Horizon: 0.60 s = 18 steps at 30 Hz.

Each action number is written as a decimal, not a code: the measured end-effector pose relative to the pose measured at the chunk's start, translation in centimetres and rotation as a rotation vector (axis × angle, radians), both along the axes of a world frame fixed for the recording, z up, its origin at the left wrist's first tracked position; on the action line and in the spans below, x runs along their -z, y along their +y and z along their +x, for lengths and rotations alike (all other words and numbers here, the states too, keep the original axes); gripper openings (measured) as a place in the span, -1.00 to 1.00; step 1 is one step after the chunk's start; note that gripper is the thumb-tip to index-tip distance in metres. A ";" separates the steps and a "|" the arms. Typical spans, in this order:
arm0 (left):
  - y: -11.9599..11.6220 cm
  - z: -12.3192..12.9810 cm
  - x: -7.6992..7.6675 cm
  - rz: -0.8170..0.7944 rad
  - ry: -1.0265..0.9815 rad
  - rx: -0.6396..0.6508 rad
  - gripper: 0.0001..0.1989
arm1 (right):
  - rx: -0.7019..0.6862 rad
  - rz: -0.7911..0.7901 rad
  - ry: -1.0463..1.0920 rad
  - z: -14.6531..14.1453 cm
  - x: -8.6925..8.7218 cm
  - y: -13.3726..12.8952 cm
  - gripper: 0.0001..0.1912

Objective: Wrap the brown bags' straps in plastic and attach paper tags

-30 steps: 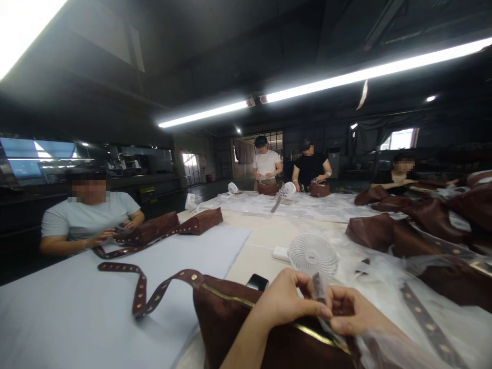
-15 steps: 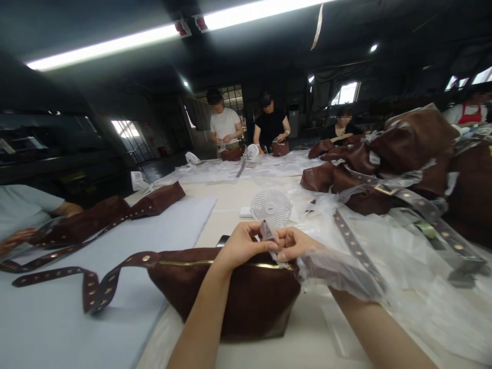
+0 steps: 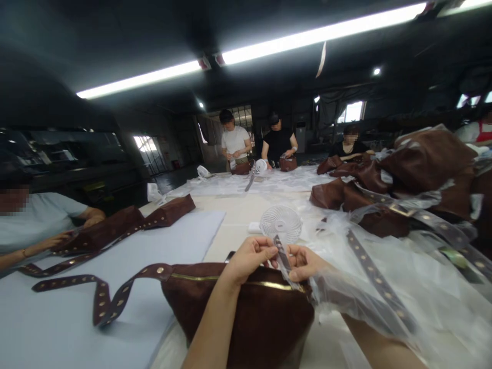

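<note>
A dark brown bag (image 3: 269, 318) with a brass zipper (image 3: 269, 284) along its top stands in front of me. Above the zipper's right end, a narrow dark strip (image 3: 283, 259), apparently wrapped in clear plastic, rises between my hands. My left hand (image 3: 249, 259) pinches its edge with thumb and fingers. Close by, the closed fingers of my right hand (image 3: 305, 264) grip the strip lower down. Clear plastic wrap (image 3: 342, 292) covers the strap end beside my right wrist. From the bag's left end, a studded strap (image 3: 111, 302) runs out over a pale sheet.
A white fan (image 3: 280, 224) lies beyond my hands. Wrapped brown bags (image 3: 426, 159) are heaped at right, with a plastic-covered studded strap (image 3: 378, 279) nearer. At left a co-worker (image 3: 42, 220) handles another brown bag (image 3: 103, 230). Several people work across the table.
The view has shifted, so everything sits lower and further right. The strip between my hands now shows darker and more upright, with my fingers slightly further apart around it.
</note>
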State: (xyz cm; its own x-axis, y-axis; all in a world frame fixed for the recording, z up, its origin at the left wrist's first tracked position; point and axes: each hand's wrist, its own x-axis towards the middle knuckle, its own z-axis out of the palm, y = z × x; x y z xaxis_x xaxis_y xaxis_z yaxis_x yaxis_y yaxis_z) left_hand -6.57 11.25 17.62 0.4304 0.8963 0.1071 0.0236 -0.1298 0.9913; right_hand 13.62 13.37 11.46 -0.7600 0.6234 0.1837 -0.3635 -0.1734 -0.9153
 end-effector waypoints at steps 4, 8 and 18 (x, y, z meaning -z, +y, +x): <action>0.2 -0.4 0.7 -0.017 -0.075 0.023 -0.39 | -0.042 0.031 0.076 -0.9 1.7 1.0 -0.52; 0.1 -0.8 0.8 -0.001 -0.073 0.063 -0.20 | -0.021 0.072 0.086 -1.5 1.7 1.0 -0.52; 0.2 -0.8 1.3 -0.028 -0.166 0.246 -0.39 | -0.077 0.126 -0.009 -1.3 -0.7 -0.6 -0.54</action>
State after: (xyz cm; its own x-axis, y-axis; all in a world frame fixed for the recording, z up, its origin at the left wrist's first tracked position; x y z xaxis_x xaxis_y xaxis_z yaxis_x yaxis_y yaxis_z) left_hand -7.32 11.42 16.37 0.6141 0.7705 0.1709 -0.1681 -0.0839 0.9822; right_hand 12.36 12.79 12.16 -0.8067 0.5357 0.2496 -0.3451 -0.0841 -0.9348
